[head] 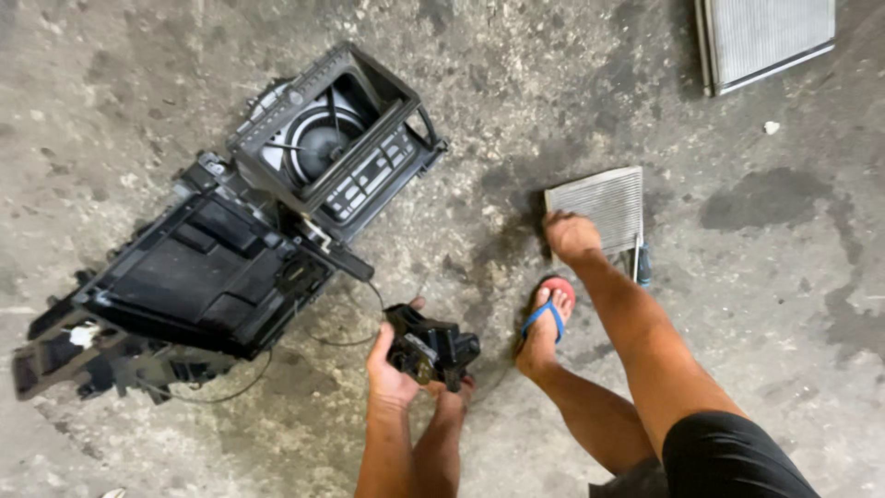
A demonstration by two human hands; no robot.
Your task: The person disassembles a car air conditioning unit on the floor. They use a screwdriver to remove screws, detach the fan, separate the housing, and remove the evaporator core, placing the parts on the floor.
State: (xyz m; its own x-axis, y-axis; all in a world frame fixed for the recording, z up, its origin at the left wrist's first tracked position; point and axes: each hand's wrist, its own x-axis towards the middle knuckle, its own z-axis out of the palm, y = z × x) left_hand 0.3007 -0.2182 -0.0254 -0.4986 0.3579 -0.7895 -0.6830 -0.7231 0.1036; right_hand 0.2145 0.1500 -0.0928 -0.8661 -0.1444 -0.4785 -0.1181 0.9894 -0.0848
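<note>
On stained concrete floor [765, 304]: big black blower housing assembly [230, 249] lies left, partly stripped, fan cage exposed. Finned core [604, 205] sits apart, right. Near centre, small black actuator part [431, 349] already off housing, grasped by left hand [387, 369]; right hand [454, 395] fingers curled underneath it. Housing breakdown seems unfinished.

Rough grey concrete floor [553, 83], mottled with dark oily stains, heaviest near the middle and at right.

Large black plastic blower housing [230, 240] lies on the floor at left, long axis slanting from lower left to upper middle; round fan visible in its open upper box. Thin black wire [346, 341] trails from it across the concrete.

Small flat finned metal core [599, 205] lies right of centre, a bare foot [572, 235] resting on its near corner. Second foot in a blue-strapped red sandal [546, 318] stands just beside.

Larger finned metal panel [770, 37] at top right corner, partly out of frame. Small white scrap [772, 127] below it.
</note>
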